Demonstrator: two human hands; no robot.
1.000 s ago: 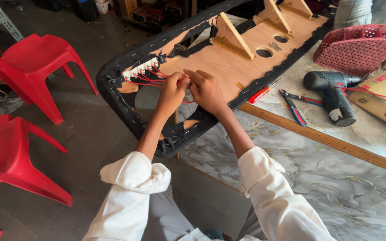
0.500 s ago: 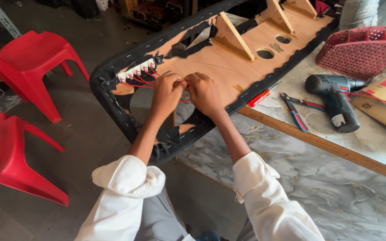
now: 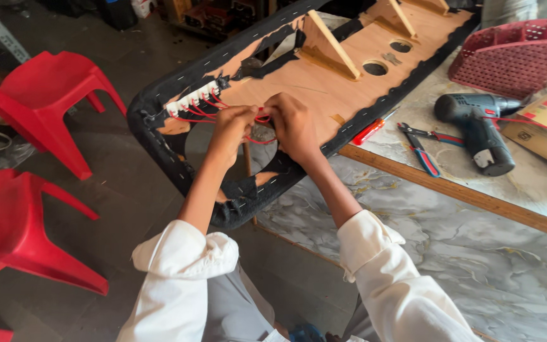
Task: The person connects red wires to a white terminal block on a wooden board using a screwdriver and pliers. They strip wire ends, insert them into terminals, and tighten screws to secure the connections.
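Two hands pinched on the red wires (image 3: 257,126) — I see L hand (image 3: 235,126) and R hand (image 3: 292,123) touching; wires run left from grip to white connector strip (image 3: 191,99) on panel (image 3: 349,88).

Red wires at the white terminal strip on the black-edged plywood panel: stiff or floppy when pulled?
Probably floppy: the thin red wires sag in loose curves from the white terminal strip toward both hands. Likely light, since the left hand and right hand pinch them with fingertips only. They may snag, as several strands cross.
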